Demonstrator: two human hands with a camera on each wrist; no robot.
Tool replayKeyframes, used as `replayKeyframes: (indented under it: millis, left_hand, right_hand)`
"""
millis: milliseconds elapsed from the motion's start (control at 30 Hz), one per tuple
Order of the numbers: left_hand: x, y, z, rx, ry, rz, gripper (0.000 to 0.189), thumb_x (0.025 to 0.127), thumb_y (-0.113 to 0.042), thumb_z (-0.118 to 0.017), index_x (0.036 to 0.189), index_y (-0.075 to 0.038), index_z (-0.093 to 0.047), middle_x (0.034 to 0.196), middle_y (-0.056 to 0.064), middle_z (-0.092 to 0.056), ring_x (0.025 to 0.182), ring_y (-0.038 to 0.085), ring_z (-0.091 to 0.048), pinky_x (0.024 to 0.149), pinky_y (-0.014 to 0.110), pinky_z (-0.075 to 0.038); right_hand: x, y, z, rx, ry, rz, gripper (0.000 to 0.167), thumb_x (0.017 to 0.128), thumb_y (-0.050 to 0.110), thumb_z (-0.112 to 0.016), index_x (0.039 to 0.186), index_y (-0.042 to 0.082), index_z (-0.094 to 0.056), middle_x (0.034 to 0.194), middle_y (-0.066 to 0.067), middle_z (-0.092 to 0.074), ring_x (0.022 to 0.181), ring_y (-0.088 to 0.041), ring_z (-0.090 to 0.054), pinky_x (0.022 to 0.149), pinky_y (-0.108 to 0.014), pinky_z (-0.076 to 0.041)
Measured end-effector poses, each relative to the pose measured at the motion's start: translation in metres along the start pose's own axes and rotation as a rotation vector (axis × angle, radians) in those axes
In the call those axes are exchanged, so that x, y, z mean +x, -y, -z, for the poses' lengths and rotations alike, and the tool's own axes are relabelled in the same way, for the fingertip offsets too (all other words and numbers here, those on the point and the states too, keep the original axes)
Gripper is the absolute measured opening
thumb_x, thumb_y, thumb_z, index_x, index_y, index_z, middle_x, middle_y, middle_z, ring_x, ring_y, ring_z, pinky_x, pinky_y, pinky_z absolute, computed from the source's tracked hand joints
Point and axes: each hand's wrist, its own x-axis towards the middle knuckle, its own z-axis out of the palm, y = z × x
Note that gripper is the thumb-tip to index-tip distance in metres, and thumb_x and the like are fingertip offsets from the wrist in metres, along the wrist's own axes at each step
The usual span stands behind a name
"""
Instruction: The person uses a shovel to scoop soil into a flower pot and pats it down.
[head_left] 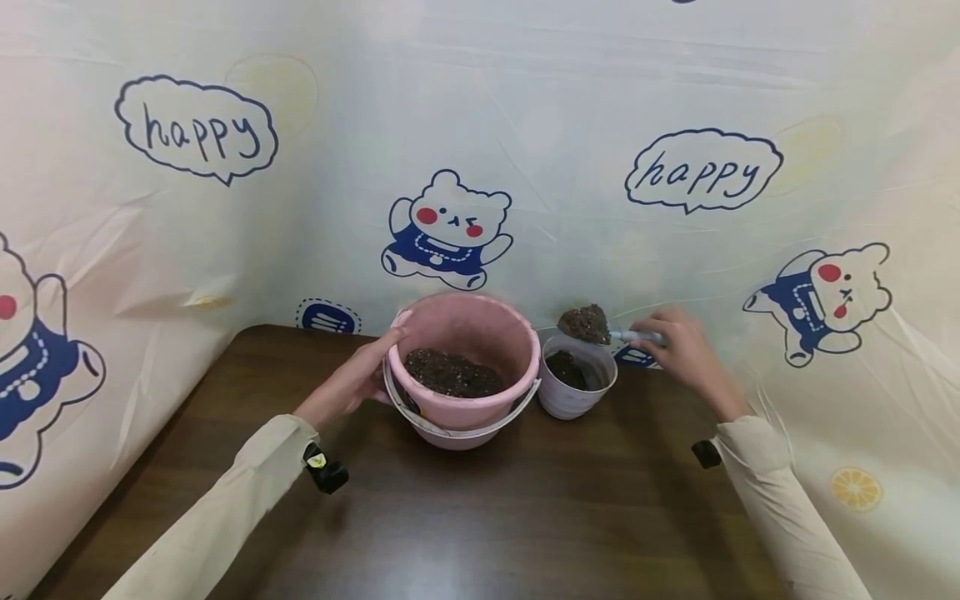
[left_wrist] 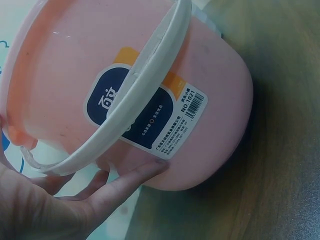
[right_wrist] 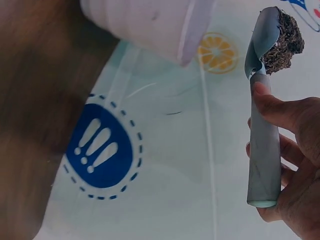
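Note:
A pink bucket [head_left: 457,425] with dark soil [head_left: 450,373] inside stands on the table. My left hand [head_left: 367,367] holds it at its left side, thumb at the rim and fingers against the outer wall; the left wrist view shows the hand [left_wrist: 75,205] beside the white handle [left_wrist: 145,80]. To the right of the bucket is a small white pot [head_left: 570,404], partly filled with soil. Above the pot's far side, a small trowel [right_wrist: 264,140] carries a heap of soil [head_left: 585,323]. My right hand [head_left: 678,346] grips its grey handle.
The brown wooden table [head_left: 480,517] ends close behind the bucket and pot. A pale printed sheet [head_left: 570,108] hangs at the back and along both sides.

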Motion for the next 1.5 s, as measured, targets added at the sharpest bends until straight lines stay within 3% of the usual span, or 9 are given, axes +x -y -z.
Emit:
replayKeyframes:
  millis: [333,567,700,967,1133,1367,1500]
  left_hand:
    - [-0.003,0.001,0.0,0.009,-0.012,0.003,0.088,0.103,-0.063,-0.045,0.168,-0.012,-0.016,0.17,0.024,-0.022,0.147,0.043,-0.036,0.108,0.066,-0.046]
    - [-0.003,0.001,0.001,0.017,-0.002,0.002,0.089,0.103,-0.064,-0.044,0.168,-0.009,-0.015,0.17,0.026,-0.022,0.148,0.044,-0.036,0.11,0.067,-0.044]
    - [-0.004,0.001,0.004,0.021,-0.008,0.007,0.09,0.103,-0.063,-0.043,0.168,-0.009,-0.015,0.17,0.026,-0.022,0.148,0.044,-0.035,0.109,0.067,-0.044]
    - [-0.001,0.002,0.0,-0.007,-0.013,-0.006,0.089,0.103,-0.063,-0.044,0.167,-0.008,-0.017,0.169,0.026,-0.022,0.149,0.046,-0.034,0.109,0.068,-0.044]
    - [0.0,0.005,-0.001,-0.007,-0.028,-0.008,0.088,0.102,-0.064,-0.045,0.167,-0.01,-0.02,0.169,0.025,-0.025,0.147,0.045,-0.037,0.109,0.067,-0.045]
    - [0.0,0.005,-0.003,-0.015,-0.044,-0.042,0.086,0.102,-0.065,-0.047,0.164,-0.008,-0.029,0.164,0.024,-0.034,0.143,0.043,-0.044,0.105,0.065,-0.048]
    - [0.001,0.004,-0.004,-0.013,-0.05,-0.04,0.085,0.102,-0.065,-0.047,0.163,-0.009,-0.031,0.163,0.024,-0.036,0.141,0.042,-0.047,0.103,0.063,-0.051]
  right_hand:
    - [-0.016,-0.012,-0.011,-0.041,0.023,-0.05,0.02,0.083,0.003,-0.086,0.102,0.002,-0.079,0.093,-0.012,-0.072,0.086,-0.031,-0.056,0.07,-0.043,-0.031]
    - [-0.021,-0.012,-0.015,-0.061,-0.008,-0.035,0.022,0.081,0.001,-0.086,0.102,0.0,-0.079,0.093,-0.013,-0.071,0.086,-0.033,-0.056,0.071,-0.045,-0.029]
    - [-0.024,-0.011,-0.019,-0.109,-0.056,-0.001,0.022,0.08,-0.002,-0.086,0.1,0.0,-0.079,0.093,-0.014,-0.071,0.087,-0.035,-0.055,0.071,-0.047,-0.027]
    - [-0.024,-0.022,-0.02,-0.292,-0.168,0.128,0.013,0.08,0.0,-0.083,0.093,0.001,-0.077,0.089,-0.017,-0.068,0.084,-0.039,-0.055,0.073,-0.059,-0.035]
    - [-0.021,-0.02,-0.02,-0.341,-0.224,0.201,0.01,0.082,-0.003,-0.079,0.09,-0.001,-0.075,0.087,-0.019,-0.066,0.084,-0.043,-0.056,0.071,-0.062,-0.037]
    - [-0.013,-0.018,-0.014,-0.435,-0.228,0.221,0.025,0.084,-0.019,-0.064,0.099,-0.002,-0.074,0.096,-0.022,-0.067,0.09,-0.045,-0.057,0.075,-0.066,-0.04]
    - [-0.014,-0.014,-0.009,-0.49,-0.217,0.224,0.028,0.084,-0.019,-0.066,0.104,-0.001,-0.073,0.101,-0.022,-0.067,0.094,-0.044,-0.058,0.077,-0.064,-0.041]
